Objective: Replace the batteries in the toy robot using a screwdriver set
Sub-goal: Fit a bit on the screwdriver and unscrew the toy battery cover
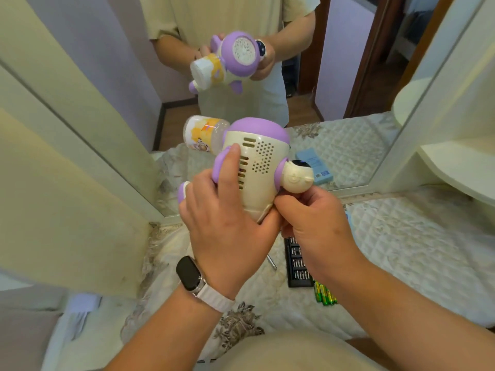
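Toy robot held in both hands above the bed, before a mirror.

The left hand (222,218) is clamped around the toy robot (254,167), thumb pressed on its slotted back shell; the right hand (313,218) is closed on the toy's lower edge, where fingertips appear to work at a seam. The toy lies tilted, its clear bottle end (203,135) pointing left. Beneath, on the quilted bed (401,236), lie the black screwdriver set (296,261), a loose metal shaft (272,262) and green batteries (325,295). The step seems to be finding or freeing the battery cover: a steady left grip and gentle prying, never forcing, should serve best.
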The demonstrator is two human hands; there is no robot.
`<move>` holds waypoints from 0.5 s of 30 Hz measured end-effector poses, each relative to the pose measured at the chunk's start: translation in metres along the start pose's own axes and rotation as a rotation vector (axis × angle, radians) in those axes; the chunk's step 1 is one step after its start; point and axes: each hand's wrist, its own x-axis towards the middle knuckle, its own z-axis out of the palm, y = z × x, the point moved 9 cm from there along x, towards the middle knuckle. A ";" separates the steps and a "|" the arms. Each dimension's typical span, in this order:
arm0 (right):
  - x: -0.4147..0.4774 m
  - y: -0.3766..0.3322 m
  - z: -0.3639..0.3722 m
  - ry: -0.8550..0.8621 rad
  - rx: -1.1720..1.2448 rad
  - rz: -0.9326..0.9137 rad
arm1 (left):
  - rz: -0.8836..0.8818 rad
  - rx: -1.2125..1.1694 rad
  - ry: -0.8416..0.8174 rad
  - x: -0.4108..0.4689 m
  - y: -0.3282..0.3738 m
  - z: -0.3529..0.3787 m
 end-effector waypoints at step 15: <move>0.013 0.015 -0.043 -0.101 0.018 0.110 | -0.106 -0.021 -0.074 -0.017 0.031 0.036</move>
